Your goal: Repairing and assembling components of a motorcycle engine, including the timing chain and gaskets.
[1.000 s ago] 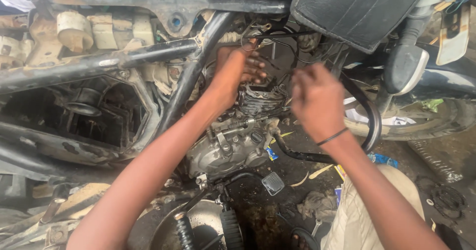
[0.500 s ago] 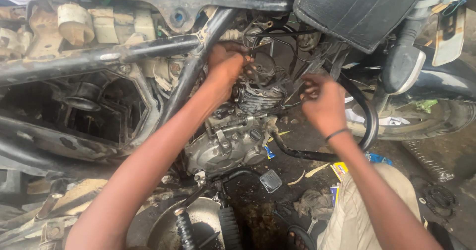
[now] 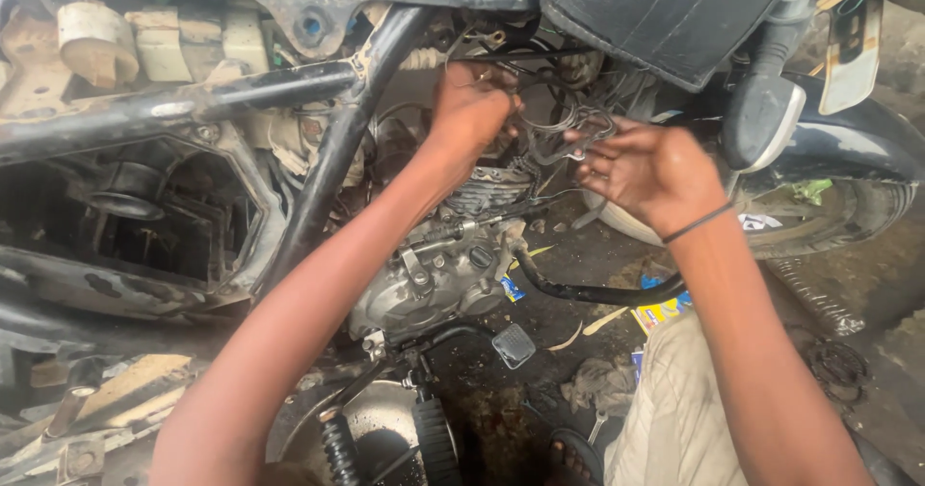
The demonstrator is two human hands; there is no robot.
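Raised since before, right hand (image 3: 647, 166) pinches a flat gasket (image 3: 570, 131) upright; left hand (image 3: 472, 110) grips the engine (image 3: 453, 255).

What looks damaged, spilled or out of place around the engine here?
The ground under the engine is dark and oily, littered with a rag and torn wrappers. The frame is grimy and rusty. The right hand holds a thin, bent gasket loose beside the cylinder.

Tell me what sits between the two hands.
Head view: a thin grey gasket and dark cables span between left hand and right hand, over the finned engine cylinder.
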